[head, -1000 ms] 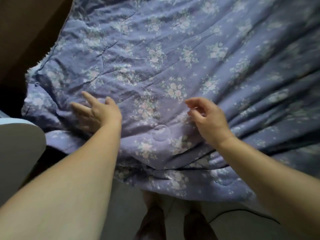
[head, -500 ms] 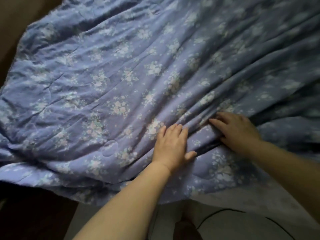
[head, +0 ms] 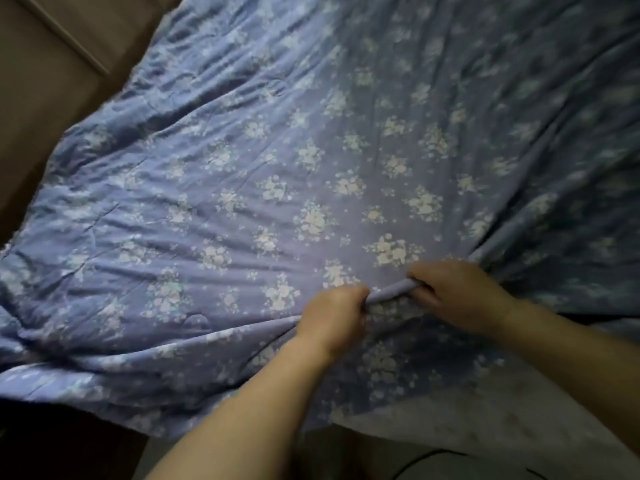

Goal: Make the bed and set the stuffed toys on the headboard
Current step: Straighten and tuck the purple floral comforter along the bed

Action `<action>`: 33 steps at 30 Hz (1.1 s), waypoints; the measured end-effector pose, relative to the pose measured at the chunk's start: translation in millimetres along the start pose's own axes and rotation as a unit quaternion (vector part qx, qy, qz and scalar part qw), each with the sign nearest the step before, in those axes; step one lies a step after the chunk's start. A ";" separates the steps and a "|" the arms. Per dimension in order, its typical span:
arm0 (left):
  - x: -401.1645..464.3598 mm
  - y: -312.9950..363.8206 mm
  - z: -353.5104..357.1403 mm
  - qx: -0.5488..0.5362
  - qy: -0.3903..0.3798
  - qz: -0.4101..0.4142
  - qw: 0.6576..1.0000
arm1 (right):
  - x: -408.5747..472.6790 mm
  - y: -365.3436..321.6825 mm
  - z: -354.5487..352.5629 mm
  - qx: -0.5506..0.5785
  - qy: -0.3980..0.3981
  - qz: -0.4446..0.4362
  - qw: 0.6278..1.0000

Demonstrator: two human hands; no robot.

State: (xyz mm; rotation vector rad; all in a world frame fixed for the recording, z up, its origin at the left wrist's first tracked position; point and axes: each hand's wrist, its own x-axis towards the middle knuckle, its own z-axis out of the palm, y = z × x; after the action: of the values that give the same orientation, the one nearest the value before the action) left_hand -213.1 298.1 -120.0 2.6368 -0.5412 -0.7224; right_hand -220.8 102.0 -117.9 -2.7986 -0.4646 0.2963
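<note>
A blue quilt (head: pixel 311 168) with white flower clusters covers the bed and fills most of the view, wrinkled along its left and near edges. Close to the near edge, my left hand (head: pixel 332 317) and my right hand (head: pixel 457 296) sit side by side, each with fingers curled round the same raised fold of the quilt between them. The fabric is pulled taut from that fold, with creases fanning out. No stuffed toys or headboard are in view.
A brown panel or wall (head: pixel 52 64) runs along the upper left beside the bed. A pale sheet (head: pixel 502 420) shows under the quilt's near right edge. A dark cable (head: pixel 433 457) lies on the floor below.
Both hands lay flat on the quilt half a second ago; now they have curled and gathered a fold between them. The view has shifted further right along the bed.
</note>
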 end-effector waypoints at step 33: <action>43.8 38.3 -22.2 0.219 -0.216 -0.205 0.929 | -30.4 141.2 -58.0 -0.135 -0.108 0.086 0.981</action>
State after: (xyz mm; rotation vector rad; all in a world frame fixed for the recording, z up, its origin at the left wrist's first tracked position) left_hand -176.3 250.5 -103.5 3.0558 -0.2766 -1.4885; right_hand -194.7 -50.7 -103.1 -3.0936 -0.3313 0.6221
